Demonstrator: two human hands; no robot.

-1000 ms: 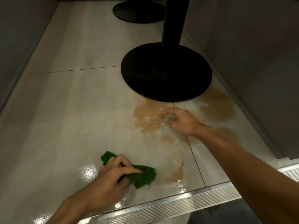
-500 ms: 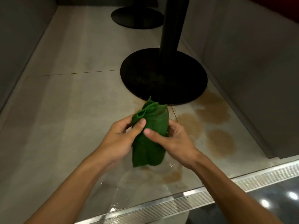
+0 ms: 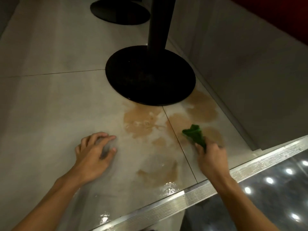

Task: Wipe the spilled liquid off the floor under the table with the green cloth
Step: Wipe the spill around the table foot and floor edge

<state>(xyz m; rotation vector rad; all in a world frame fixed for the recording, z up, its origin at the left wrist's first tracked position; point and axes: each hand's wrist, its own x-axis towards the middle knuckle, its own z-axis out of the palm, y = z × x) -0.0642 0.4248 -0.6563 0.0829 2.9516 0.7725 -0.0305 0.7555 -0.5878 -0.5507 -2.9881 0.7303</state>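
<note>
My right hand (image 3: 212, 155) grips the crumpled green cloth (image 3: 194, 135) and holds it down on the tiled floor at the right side of the brown spilled liquid (image 3: 141, 122). The spill lies in several patches just in front of the black round table base (image 3: 150, 75), with another patch (image 3: 158, 172) nearer to me. My left hand (image 3: 95, 152) rests on the floor to the left of the spill, fingers bent, fingertips on the tile, holding nothing.
A black table post (image 3: 158, 22) rises from the base. A second black base (image 3: 120, 10) lies further back. A grey wall panel (image 3: 250, 72) runs along the right. A ribbed metal threshold strip (image 3: 183, 197) borders the tile floor (image 3: 41, 105) near me, with dark glossy floor beyond.
Both hands held the cloth up in the air; now only my right hand holds it, down on the floor at the right. My left hand has dropped to the tile.
</note>
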